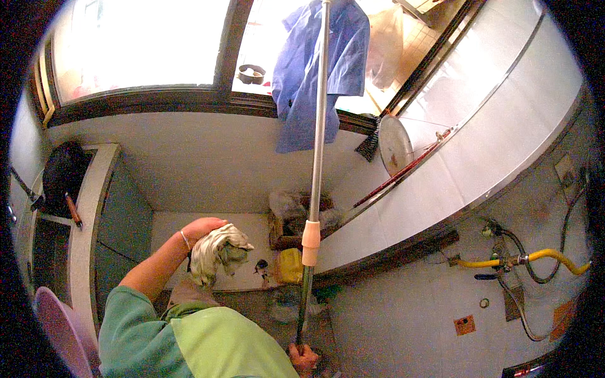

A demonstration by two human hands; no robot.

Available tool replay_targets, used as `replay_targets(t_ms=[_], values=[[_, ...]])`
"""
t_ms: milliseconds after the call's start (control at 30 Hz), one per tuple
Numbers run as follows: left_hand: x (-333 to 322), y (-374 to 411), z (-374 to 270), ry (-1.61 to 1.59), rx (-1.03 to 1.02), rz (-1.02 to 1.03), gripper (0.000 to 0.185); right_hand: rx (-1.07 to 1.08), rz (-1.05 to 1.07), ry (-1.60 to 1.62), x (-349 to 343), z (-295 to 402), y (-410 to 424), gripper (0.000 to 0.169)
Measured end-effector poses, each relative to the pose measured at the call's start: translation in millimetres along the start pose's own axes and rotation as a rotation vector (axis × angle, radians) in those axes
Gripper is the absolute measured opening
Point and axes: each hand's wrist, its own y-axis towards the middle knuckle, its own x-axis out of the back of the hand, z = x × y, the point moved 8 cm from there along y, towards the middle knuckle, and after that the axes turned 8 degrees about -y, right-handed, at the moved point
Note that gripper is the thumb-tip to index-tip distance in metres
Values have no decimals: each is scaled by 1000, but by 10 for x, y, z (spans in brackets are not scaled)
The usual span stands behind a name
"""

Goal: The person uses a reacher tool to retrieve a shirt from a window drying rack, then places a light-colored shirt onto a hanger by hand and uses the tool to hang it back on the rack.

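Note:
My left hand is closed around a crumpled, pale, stained cloth, which droops below the fingers. Low in the view, my right hand grips the dark lower end of a telescopic pole. The pole stands nearly upright in the picture, with a peach plastic collar partway along it, and its top runs out of the frame. A blue garment hangs near the pole's upper part, before the window. Whether the garment touches the pole I cannot tell.
A dark-framed sliding window spans the top. The curved white counter on the right bears a round metal lid and a thin red rod. A yellow container sits low ahead. Yellow hose and valves line the right wall; a purple basin is at left.

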Motion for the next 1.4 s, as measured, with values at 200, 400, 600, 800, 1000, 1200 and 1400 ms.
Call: replay_targets(t_ms=[200, 400, 600, 800, 1000, 1200, 1400], values=[[78, -25, 82, -93, 45, -57, 23, 172, -13, -206, 232, 301, -115, 42], [-152, -73, 63, 29, 17, -142, 23, 149, 67, -137, 290, 321, -261, 37], [-358, -27, 113, -7, 84, -102, 21, 85, 140, 24, 191, -12, -284, 35], [-472, 80, 168, 8, 70, -97, 21, -63, 511, -64, -10, -128, -327, 37], [-523, 111, 214, -1, 102, -28, 21, 241, 252, -9, -6, -174, -450, 31], [-340, 203, 329, -6, 94, -82, 22, 239, 202, 191, 357, 304, -173, 33], [-478, 58, 241, -60, 105, -90, 23, 246, -34, 195, 586, 397, 135, 35]])
